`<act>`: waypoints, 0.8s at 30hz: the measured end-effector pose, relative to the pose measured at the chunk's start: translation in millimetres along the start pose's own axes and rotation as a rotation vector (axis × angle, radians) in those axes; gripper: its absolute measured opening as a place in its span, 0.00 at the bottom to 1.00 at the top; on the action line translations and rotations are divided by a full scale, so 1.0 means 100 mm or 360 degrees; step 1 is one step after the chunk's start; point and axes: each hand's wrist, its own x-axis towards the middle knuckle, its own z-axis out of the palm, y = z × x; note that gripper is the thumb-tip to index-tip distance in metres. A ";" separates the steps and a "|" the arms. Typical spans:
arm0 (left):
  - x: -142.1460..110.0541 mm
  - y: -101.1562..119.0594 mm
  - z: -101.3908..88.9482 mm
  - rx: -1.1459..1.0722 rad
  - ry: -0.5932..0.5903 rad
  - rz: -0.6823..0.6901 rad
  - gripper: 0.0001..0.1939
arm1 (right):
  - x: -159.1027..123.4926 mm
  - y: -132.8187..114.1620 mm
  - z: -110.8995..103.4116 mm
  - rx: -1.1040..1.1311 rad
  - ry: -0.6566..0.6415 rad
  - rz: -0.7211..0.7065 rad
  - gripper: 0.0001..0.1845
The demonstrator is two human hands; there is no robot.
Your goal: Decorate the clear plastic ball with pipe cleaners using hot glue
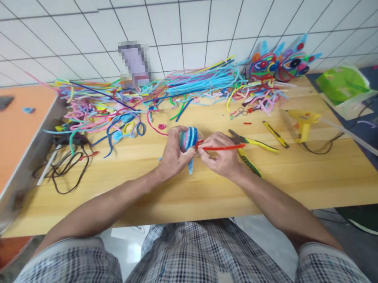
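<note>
My left hand (172,156) is closed around a small rounded craft figure (189,138) wound in blue, white and pink stripes. A light blue pointed piece (190,166) sticks out below it towards me. In my right hand (221,155), thumb and fingers pinch a red pipe cleaner (225,147). One end of it meets the figure's right side, and the other reaches right past my knuckles. Just beyond my right hand lie pliers (254,143) with yellow and green handles. My palms hide part of the figure.
Piles of coloured pipe cleaners (204,81) line the wall. Two finished-looking colourful figures (296,63) stand at back right. A yellow cutter knife (275,134), small scissors (239,112) and a yellow glue gun (303,121) with its cord lie on the right; black cables (70,168) on the left.
</note>
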 end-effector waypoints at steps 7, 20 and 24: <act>0.03 -0.07 -0.02 0.0047 -0.0012 0.0204 0.28 | 0.09 -0.06 -0.06 -0.0148 -0.0084 0.0021 0.08; 0.02 -0.17 0.00 -0.0174 0.0032 0.0251 0.28 | -0.88 0.08 -1.12 -0.1112 -0.0614 0.0978 0.37; 0.04 -0.20 0.02 -0.0222 0.0049 0.0265 0.27 | -1.07 0.25 -1.34 -0.1185 -0.0854 0.1173 0.45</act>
